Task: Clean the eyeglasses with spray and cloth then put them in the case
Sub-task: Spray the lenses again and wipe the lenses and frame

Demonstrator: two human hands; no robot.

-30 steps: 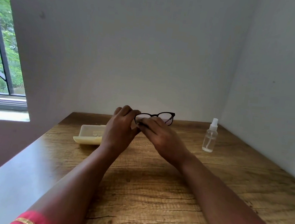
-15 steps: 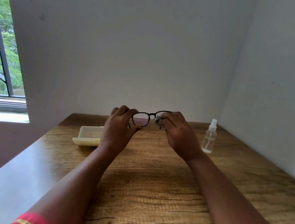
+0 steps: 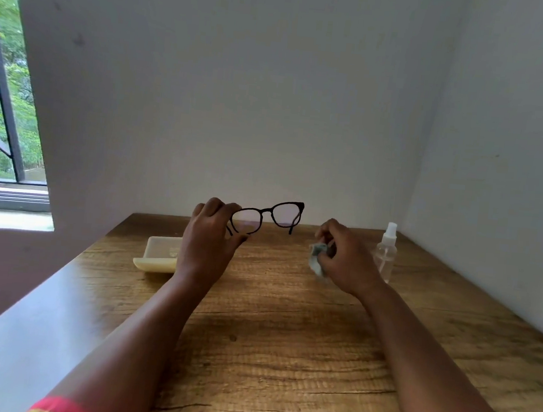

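Black-framed eyeglasses (image 3: 271,215) are held up above the wooden table (image 3: 285,332), temples unfolded. My left hand (image 3: 209,243) pinches their left lens rim. My right hand (image 3: 346,258) is apart from the glasses, lower and to the right, with a small crumpled grey cloth (image 3: 316,259) gripped in its fingers. A cream eyeglass case (image 3: 159,255) lies on the table behind my left wrist, partly hidden by it. A clear spray bottle (image 3: 386,252) with a white nozzle stands upright just right of my right hand.
White walls close the table at the back and on the right. A window with dark bars (image 3: 0,100) opens at the far left. The table's left edge (image 3: 23,325) looks pale grey.
My right hand with the cloth has come off the right lens and dropped down to the right. The glasses have risen a little, held by my left hand alone.
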